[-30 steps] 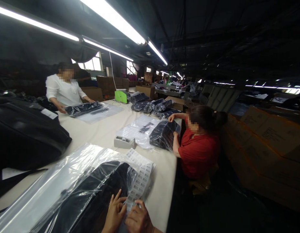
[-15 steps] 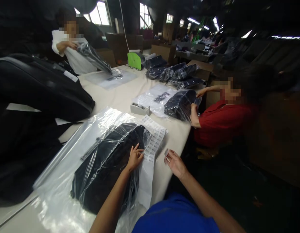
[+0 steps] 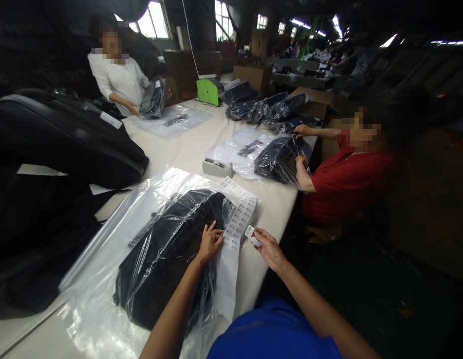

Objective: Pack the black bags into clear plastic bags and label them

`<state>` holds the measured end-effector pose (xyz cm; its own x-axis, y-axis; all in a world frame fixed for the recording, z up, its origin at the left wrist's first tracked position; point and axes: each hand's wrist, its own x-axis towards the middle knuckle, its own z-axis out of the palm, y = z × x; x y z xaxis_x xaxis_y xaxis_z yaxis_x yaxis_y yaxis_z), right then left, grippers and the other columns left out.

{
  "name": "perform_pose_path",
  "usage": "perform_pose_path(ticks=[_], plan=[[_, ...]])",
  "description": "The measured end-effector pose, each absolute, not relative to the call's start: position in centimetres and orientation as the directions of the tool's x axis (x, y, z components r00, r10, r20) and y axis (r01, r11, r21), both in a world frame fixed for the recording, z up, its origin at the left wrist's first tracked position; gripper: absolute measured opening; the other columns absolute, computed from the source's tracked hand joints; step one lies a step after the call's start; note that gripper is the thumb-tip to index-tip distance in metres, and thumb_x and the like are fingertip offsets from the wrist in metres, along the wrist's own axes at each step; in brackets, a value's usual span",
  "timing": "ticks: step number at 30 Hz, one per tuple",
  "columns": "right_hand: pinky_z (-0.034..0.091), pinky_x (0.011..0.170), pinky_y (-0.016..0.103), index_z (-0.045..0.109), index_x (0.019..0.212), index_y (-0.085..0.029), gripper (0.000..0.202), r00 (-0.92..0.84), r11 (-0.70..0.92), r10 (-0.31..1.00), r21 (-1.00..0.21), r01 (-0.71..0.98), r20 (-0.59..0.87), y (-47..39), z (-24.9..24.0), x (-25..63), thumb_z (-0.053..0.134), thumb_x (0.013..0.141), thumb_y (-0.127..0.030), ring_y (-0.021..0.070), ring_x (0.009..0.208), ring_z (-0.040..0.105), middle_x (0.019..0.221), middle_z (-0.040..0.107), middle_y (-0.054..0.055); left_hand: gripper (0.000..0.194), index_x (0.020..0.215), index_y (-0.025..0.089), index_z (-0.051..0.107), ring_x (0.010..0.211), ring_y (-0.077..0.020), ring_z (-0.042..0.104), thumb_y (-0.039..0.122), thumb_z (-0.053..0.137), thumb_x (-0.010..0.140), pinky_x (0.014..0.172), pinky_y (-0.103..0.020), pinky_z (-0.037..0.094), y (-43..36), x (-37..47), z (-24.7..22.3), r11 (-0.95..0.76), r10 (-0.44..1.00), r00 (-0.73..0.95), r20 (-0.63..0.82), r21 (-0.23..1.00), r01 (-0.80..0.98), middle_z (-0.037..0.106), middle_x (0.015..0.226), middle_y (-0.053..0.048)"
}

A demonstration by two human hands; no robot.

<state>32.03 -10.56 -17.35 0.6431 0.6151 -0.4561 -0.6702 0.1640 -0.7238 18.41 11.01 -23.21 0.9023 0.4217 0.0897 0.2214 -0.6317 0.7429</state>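
A dark bag (image 3: 164,254) in a clear plastic bag lies on the table in front of me. My left hand (image 3: 210,243) rests at its right side, thumb and forefinger pinched at the edge of a long sheet of barcode stickers (image 3: 237,224), other fingers raised. Between the thumb and fingers of my right hand (image 3: 269,249) is a small white barcode sticker (image 3: 251,233), held just right of the sheet. The sheet's blank lower end (image 3: 226,289) hangs toward my blue shirt.
A grey tape dispenser (image 3: 217,167) stands beyond the sheet. Black bags (image 3: 67,134) are piled at left. A person in red (image 3: 351,184) and one in white (image 3: 121,80) handle wrapped bags. A green device (image 3: 209,91) sits behind.
My right hand has turned, so the sticker's printed face now shows. My left hand has barely moved. The person in white has lowered a wrapped bag to the table.
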Motion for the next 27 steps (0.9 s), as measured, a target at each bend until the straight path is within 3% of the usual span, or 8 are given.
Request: perform_pose_path(ticks=[8,13,20,27], plan=[[0.043,0.062,0.021,0.068,0.093,-0.020,0.042,0.590,0.068,0.652,-0.738,-0.671,-0.476,-9.7,-18.4,30.9,0.088,0.057,-0.027,0.0073,0.065,0.056,0.082,0.067,-0.002,0.034,0.054,0.020,0.057,0.142,-0.0289,0.032,0.027,0.051,0.086,0.119,-0.060,0.002,10.9,18.5,-23.4,-0.618,0.432,0.899,0.066,0.748,0.242,0.072,0.111,-0.003],[0.043,0.066,0.023,0.065,0.098,-0.020,0.043,0.510,0.023,0.746,-0.749,-0.662,-0.428,-8.4,-17.9,28.9,0.086,0.062,-0.033,0.0094,0.068,0.057,0.085,0.067,-0.001,0.031,0.055,0.021,0.060,0.143,-0.0271,0.031,0.025,0.053,0.085,0.120,-0.059,0.000,10.8,18.6,-23.3,-0.606,0.440,0.896,0.057,0.755,0.250,0.072,0.112,-0.001],[0.042,0.067,0.026,0.062,0.098,-0.019,0.041,0.485,-0.096,0.805,-0.882,-0.461,-0.342,-7.5,-18.8,26.9,0.079,0.068,-0.041,0.0125,0.069,0.058,0.077,0.066,0.000,0.030,0.055,0.021,0.060,0.143,-0.0255,0.031,0.024,0.053,0.085,0.120,-0.058,0.000,10.8,18.5,-22.9,-0.583,0.440,0.897,0.053,0.777,0.240,0.072,0.110,0.000],[0.044,0.070,0.029,0.054,0.103,-0.021,0.040,0.396,-0.143,0.876,-0.932,-0.333,-0.276,-7.2,-20.8,26.3,0.071,0.074,-0.042,0.0147,0.069,0.060,0.076,0.068,0.000,0.030,0.053,0.021,0.059,0.143,-0.0264,0.030,0.021,0.053,0.082,0.120,-0.058,-0.001,10.6,18.4,-22.5,-0.572,0.441,0.896,0.057,0.787,0.231,0.073,0.109,-0.001]])
